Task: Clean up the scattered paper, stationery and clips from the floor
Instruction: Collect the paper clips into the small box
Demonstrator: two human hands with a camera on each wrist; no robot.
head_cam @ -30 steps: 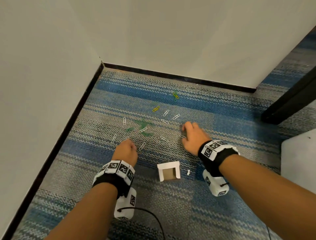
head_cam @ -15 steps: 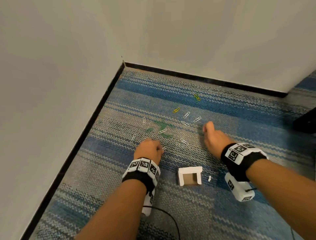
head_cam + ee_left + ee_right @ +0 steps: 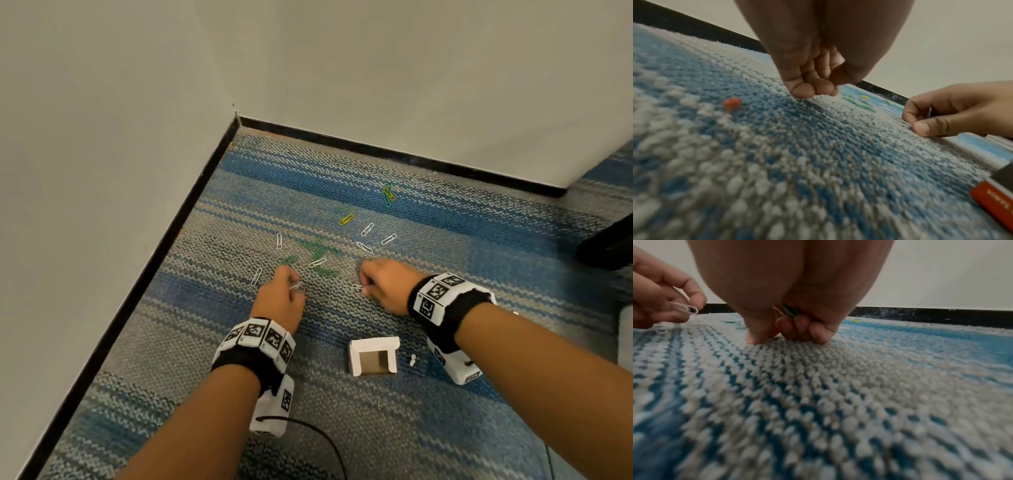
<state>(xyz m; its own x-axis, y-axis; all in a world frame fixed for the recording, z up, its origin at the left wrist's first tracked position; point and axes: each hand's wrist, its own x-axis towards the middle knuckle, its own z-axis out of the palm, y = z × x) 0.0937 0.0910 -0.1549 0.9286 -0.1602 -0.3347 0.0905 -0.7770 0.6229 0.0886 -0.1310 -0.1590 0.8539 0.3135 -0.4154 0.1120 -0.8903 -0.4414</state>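
Note:
Paper clips lie scattered on the blue and grey carpet: white clips (image 3: 367,229), a green cluster (image 3: 318,248), a yellow clip (image 3: 346,219). My left hand (image 3: 294,287) pinches white paper clips (image 3: 684,308) just above the carpet. My right hand (image 3: 361,287) has its fingertips down on the carpet and pinches a white clip (image 3: 356,287). Dark green clips (image 3: 787,309) are tucked under its curled fingers (image 3: 818,334). A small open white cardboard box (image 3: 373,358) stands between my wrists, nearer to me.
Two walls with a black skirting (image 3: 376,147) meet at a corner beyond the clips. A small white scrap (image 3: 413,359) lies right of the box. A small red object (image 3: 732,102) sits on the carpet left of my left hand. A dark object (image 3: 603,246) stands at far right.
My right hand drew back from the far clips and closed on a white clip nearer to me. My left hand picked up the white clip beside it.

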